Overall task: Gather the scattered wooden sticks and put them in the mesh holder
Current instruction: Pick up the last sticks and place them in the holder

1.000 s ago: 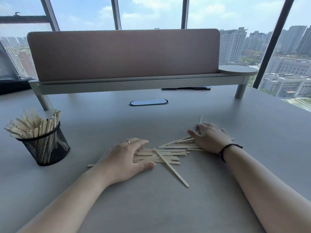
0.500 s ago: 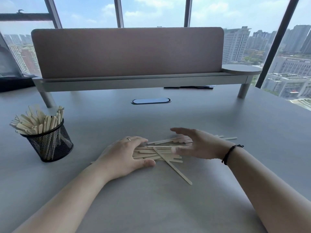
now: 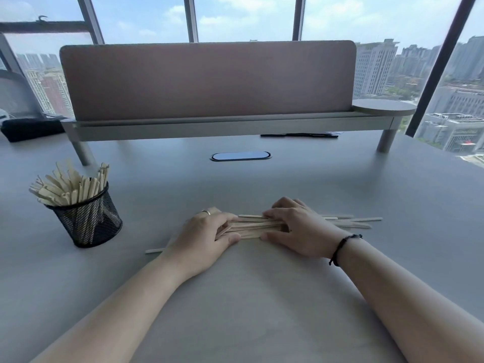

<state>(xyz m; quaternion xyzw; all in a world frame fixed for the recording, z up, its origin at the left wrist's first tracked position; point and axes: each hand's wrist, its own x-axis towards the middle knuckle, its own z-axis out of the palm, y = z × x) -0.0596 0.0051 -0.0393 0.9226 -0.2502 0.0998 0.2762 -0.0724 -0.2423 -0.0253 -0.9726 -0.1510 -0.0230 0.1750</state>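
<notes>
A bundle of pale wooden sticks (image 3: 251, 227) lies flat on the grey table, roughly lined up left to right. My left hand (image 3: 204, 237) clasps its left end and my right hand (image 3: 296, 231) clasps it just right of the middle; both rest on the table. Stick ends (image 3: 361, 221) poke out to the right of my right wrist, and one stick tip (image 3: 154, 250) shows left of my left wrist. The black mesh holder (image 3: 87, 218) stands at the left, well apart from my hands, filled with several upright sticks (image 3: 70, 187).
A raised shelf with a brown divider panel (image 3: 209, 82) crosses the table's far side on metal legs (image 3: 82, 150). An oval cable port (image 3: 240, 156) sits under it. A dark pen (image 3: 298, 135) lies below the shelf. A black pouch (image 3: 31, 128) rests at far left.
Both hands have closed in toward each other and pushed the scattered sticks into one aligned bundle. The long diagonal stick that lay in front is now in the bundle.
</notes>
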